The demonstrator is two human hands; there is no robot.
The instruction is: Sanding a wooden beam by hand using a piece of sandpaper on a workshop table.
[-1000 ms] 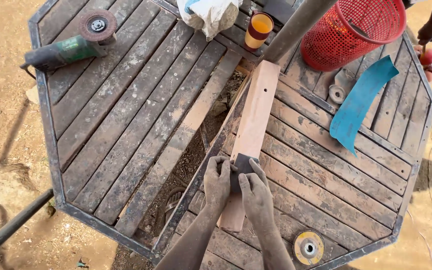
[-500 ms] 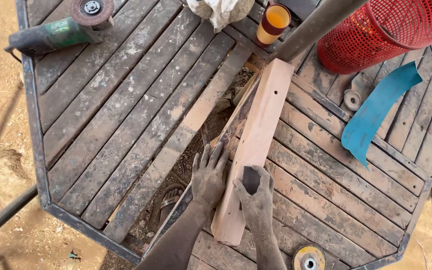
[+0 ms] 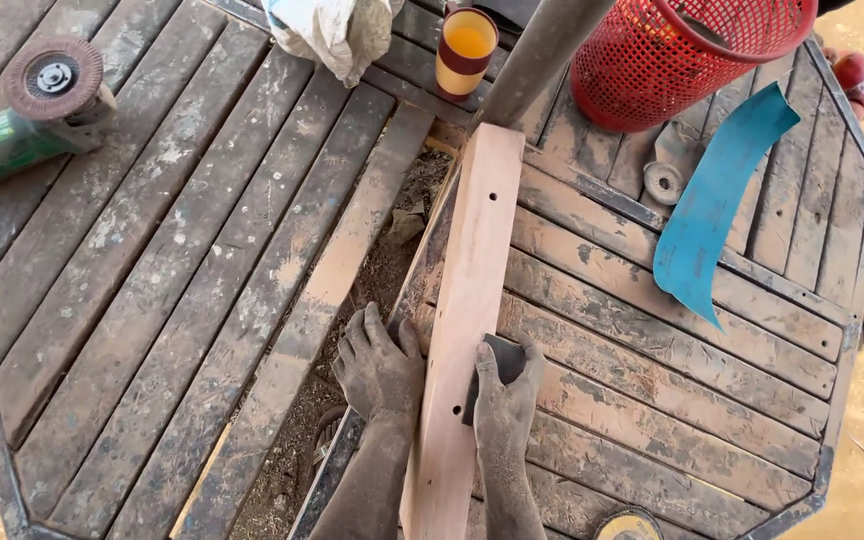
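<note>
A long pale wooden board [image 3: 467, 300] with small drilled holes lies lengthwise across a dark slatted octagonal table [image 3: 152, 250]. My left hand [image 3: 380, 365] presses flat against the board's left edge, fingers spread on the table slat beside it. My right hand [image 3: 504, 395] grips a dark sanding block [image 3: 500, 362] held against the board's right edge. Both hands and forearms are coated in dust.
An angle grinder [image 3: 27, 115] lies at the far left. An orange-filled cup [image 3: 466, 50], a cloth bundle [image 3: 337, 30], a grey pole [image 3: 542, 55] and a red mesh basket [image 3: 687, 50] stand at the back. A blue sandpaper strip [image 3: 717, 205] and a small disc [image 3: 663, 182] lie right.
The view has drawn closer to the table. My right hand with the block has slid along the board's right edge, and my left hand has stayed pressed at its left edge.
</note>
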